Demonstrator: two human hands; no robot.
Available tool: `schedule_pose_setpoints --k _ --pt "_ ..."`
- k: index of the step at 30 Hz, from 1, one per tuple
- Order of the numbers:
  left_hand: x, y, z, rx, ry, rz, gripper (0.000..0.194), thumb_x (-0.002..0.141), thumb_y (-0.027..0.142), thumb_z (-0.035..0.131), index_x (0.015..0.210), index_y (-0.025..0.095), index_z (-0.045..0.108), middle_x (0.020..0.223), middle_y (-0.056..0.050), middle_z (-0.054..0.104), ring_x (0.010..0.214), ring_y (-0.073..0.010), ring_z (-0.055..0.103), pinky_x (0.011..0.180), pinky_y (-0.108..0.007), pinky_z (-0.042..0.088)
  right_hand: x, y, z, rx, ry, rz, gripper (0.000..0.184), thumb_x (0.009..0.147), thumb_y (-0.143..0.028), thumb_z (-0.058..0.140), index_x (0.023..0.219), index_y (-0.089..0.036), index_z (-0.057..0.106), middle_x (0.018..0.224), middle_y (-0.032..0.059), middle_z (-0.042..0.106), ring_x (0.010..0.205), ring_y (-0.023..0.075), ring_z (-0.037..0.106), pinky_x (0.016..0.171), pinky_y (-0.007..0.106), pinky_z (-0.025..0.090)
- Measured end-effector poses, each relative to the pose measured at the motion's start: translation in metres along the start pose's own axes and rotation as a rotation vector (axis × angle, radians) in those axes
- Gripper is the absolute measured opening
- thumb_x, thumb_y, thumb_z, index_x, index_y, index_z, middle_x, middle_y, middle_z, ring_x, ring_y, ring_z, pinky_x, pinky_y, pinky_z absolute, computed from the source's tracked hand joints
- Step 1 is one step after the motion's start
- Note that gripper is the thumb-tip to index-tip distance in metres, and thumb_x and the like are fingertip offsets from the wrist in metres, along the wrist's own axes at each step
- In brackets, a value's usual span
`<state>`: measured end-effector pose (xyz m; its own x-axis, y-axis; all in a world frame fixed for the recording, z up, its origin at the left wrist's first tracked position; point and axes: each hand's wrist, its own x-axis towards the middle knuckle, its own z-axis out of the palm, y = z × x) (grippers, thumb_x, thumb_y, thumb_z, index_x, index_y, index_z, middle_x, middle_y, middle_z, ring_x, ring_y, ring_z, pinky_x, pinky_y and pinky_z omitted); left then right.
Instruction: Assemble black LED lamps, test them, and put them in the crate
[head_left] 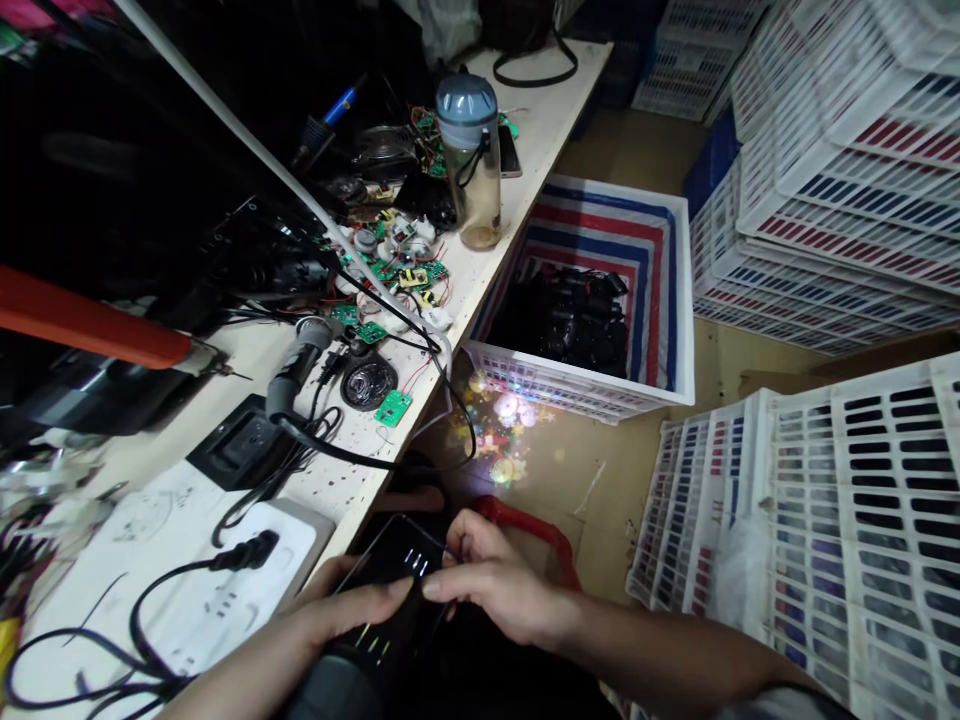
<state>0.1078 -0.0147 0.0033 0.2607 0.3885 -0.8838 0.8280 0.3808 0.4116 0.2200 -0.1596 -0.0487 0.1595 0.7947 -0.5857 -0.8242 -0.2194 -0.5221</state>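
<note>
A black glossy device point(390, 550) with a flat face and bright reflections is held low over my lap, close to the bench edge. My left hand point(326, 612) grips its left side, with the thumb lying across the face. On the opposite side, my right hand point(499, 585) has curled fingers at the edge and its thumb tip on the face, close to the left thumb. Below the thumbs, the lower part is dark and hard to make out. A colourful light pattern point(502, 430) falls on the floor beyond the device.
The cluttered bench point(360, 490) carries a white power strip point(225, 610), a soldering iron point(300, 365), green circuit boards point(392, 407) and a bottle point(469, 160). Right of it stand a striped-lined crate point(577, 385) of black parts and stacked white crates point(840, 170). An orange-handled tool point(90, 320) juts in.
</note>
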Motion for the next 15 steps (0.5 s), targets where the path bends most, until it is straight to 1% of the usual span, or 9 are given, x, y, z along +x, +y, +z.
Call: schedule_pose_setpoints --k 3,8,15 --pt "-0.001 0.002 0.0 -0.009 -0.004 -0.01 0.033 0.049 0.041 0.083 0.065 0.021 0.063 0.063 -0.006 0.072 0.081 -0.0348 0.072 0.074 -0.039 0.059 -0.001 -0.001 0.0 0.01 -0.001 0.005 0.053 0.045 -0.036 0.088 0.072 -0.02 0.044 0.06 -0.0101 0.051 0.052 0.0084 0.048 0.049 0.023 0.038" --pt "-0.003 0.004 -0.003 0.0 0.016 -0.004 0.033 0.049 0.037 0.085 0.067 0.022 0.063 0.061 -0.004 0.071 0.082 -0.0339 0.072 0.077 -0.04 0.058 0.0 0.0 0.0 0.014 -0.007 0.0 0.054 0.045 -0.036 0.088 0.072 -0.02 0.044 0.06 -0.0103 0.052 0.052 0.0082 0.048 0.049 0.023 0.038" --pt "0.003 -0.007 -0.003 0.036 0.04 -0.015 0.038 0.049 0.043 0.085 0.073 0.022 0.064 0.063 -0.005 0.073 0.076 -0.0342 0.073 0.077 -0.042 0.059 0.001 -0.001 0.001 0.007 -0.006 0.0 0.053 0.045 -0.036 0.087 0.071 -0.021 0.043 0.059 -0.0112 0.052 0.052 0.008 0.048 0.048 0.022 0.038"
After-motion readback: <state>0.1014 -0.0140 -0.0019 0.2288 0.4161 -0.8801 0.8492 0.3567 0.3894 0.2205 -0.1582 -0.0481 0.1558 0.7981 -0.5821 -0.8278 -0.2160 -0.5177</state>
